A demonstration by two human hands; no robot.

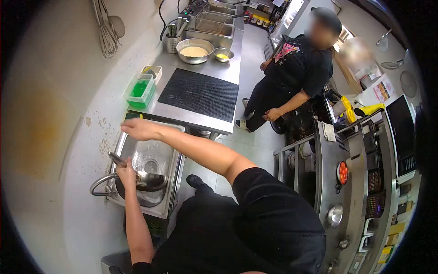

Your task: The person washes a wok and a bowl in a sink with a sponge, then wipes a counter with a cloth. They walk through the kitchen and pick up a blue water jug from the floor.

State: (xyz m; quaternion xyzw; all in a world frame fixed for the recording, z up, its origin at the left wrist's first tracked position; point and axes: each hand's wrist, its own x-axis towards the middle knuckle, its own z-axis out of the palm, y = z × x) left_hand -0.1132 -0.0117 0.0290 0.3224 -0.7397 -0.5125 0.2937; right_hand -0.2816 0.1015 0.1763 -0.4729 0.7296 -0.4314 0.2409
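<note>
My left hand [127,175] is closed round the metal handle of a pan [153,181], which is tilted inside the sink [179,160]. A second dark round pan seems to lie under it, partly hidden. Beside my left wrist the curved faucet [96,186] comes out near the wall. My right hand [140,129] hovers over the far left corner of the sink, fingers stretched towards the wall and apparently holding nothing. Just behind it a green and yellow sponge [135,116] sits on the sink's edge.
A black mat [200,93] covers part of the steel counter, beside a tub of green liquid [140,91]. Bowls of batter [194,51] and yellow liquid [223,55] stand farther back. Another person [296,68] stands in the aisle. A shelf holds a bowl of tomatoes [342,172].
</note>
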